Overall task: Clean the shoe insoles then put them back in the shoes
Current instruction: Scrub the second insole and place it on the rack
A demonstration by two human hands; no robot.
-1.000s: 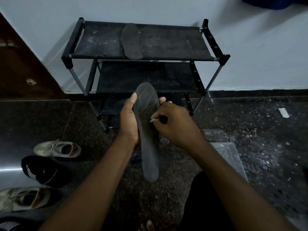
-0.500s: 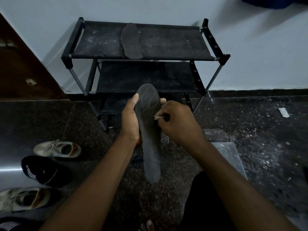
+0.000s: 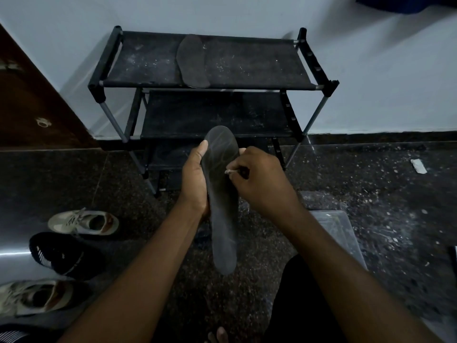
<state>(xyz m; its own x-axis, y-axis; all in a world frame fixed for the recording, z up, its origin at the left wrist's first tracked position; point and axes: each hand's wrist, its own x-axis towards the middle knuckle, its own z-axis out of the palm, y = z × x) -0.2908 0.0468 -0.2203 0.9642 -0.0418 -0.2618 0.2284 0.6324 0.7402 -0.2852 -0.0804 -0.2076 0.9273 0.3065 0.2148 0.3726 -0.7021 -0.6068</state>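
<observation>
Slight drift only since the earlier frames: held insole (image 3: 222, 206) a touch lower in view, pale item (image 3: 228, 171) a shade higher along its right edge.

Held lengthwise in mid-air in front of the shoe rack (image 3: 259, 68), broad end up and away, narrow end toward the body, above the speckled dark floor (image 3: 395, 206). Clamped from the left by the left hand (image 3: 195, 179), thumb laid along the left edge, fingertips wrapped behind and showing at the right edge. Right hand (image 3: 262, 179) curled tight, pinching the pale item between thumb and forefinger and pressing it to the insole's face. Nature of the item not clear.

Surroundings:
- Second insole (image 3: 193, 61) flat on the rack's top shelf, near end reaching the front rail.
- Lowest tier of the rack largely hidden behind hands and held insole.
- Left of the forearms, on the floor: far pale sneaker (image 3: 84, 222), black shoe (image 3: 57, 256) and near pale sneaker (image 3: 32, 297) in a row, black one in the middle.
- Clear plastic container (image 3: 338, 231) on the floor at right, near corner covered by the right forearm.
- Small white scrap (image 3: 418, 166) on the floor further right, toward the wall base.
- Brown door (image 3: 32, 107) at far left.
- Bare toes (image 3: 220, 335) at the bottom edge.
</observation>
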